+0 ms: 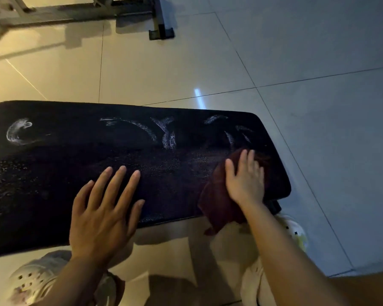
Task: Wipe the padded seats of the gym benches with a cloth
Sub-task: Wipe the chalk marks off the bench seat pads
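Observation:
A black padded bench seat (75,155) stretches across the middle of the view, with pale wet streaks along its far side. My left hand (104,208) lies flat on the near edge of the pad, fingers straight and spread. My right hand (244,175) presses flat on a dark maroon cloth (217,202) at the right end of the seat. Part of the cloth hangs over the near edge.
A grey metal frame of another machine (75,12) with a black foot (161,33) stands on the tiled floor (296,51) beyond the bench. My pale clog shoes (29,281) show below the pad's near edge.

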The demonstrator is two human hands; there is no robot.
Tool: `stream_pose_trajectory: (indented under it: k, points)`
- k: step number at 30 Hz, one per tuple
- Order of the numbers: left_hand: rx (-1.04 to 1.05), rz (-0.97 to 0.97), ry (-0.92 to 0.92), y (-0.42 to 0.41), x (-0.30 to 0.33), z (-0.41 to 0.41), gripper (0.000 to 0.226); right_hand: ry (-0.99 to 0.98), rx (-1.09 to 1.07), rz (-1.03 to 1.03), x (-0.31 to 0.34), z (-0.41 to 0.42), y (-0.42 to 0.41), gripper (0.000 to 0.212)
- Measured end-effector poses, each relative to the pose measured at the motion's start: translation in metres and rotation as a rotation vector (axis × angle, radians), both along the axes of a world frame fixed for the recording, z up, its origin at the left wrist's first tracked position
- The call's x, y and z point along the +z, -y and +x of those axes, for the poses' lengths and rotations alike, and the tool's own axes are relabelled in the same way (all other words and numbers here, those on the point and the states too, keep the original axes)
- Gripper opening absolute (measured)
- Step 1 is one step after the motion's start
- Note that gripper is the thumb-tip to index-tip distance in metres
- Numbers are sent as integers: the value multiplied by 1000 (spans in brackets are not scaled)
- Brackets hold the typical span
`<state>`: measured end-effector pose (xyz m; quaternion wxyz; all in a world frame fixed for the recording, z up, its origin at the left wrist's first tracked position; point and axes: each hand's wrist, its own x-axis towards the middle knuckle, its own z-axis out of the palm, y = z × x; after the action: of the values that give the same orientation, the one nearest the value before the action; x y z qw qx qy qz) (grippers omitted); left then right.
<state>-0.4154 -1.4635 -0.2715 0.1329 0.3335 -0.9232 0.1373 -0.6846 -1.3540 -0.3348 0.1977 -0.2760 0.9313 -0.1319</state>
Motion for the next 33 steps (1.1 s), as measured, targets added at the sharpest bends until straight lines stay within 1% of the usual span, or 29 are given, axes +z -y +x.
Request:
stream_pose_trajectory:
  k: [2,4,7,9,11,14,15,17,19,21,24,28,30,33]
  points:
    - [8,-5,-14,0,-2,-1,53,0,-93,71,-14,-42,-22,72]
    - [7,-22,-14,0,-4,-1,53,9,-147,84,-22,-71,-34,70]
    - [16,-23,-11,0,-6,-2,53,-19,-155,90,-25,-72,-32,68]
    - [28,-12,-5,0,-5,-3,54,-38,-64,47,-18,-53,-22,65]
    - [45,-10,13,-1,-4,-4,55,-23,94,-42,-2,-21,-4,63]
    - [75,30,41,-4,-1,-5,56,-5,364,-164,24,51,24,63]
    - [88,46,58,-4,0,-5,57,6,418,-203,32,75,29,62]
    - [107,69,84,-5,2,-6,58,22,471,-241,40,105,27,62]
    - [110,84,80,-5,3,-5,58,28,493,-235,37,104,19,62]
    - [92,99,71,-5,5,-5,57,17,427,-208,26,82,12,64]
    - [80,103,68,-5,6,-5,56,-76,205,-70,3,25,-3,70]
    - [81,90,32,-5,4,-8,51,-26,-61,44,-18,-57,-36,70]
    - [79,85,18,-4,3,-8,50,-37,-105,59,-24,-62,-40,68]
    - [69,96,0,-5,0,-7,50,-65,-91,21,-17,-31,-28,66]
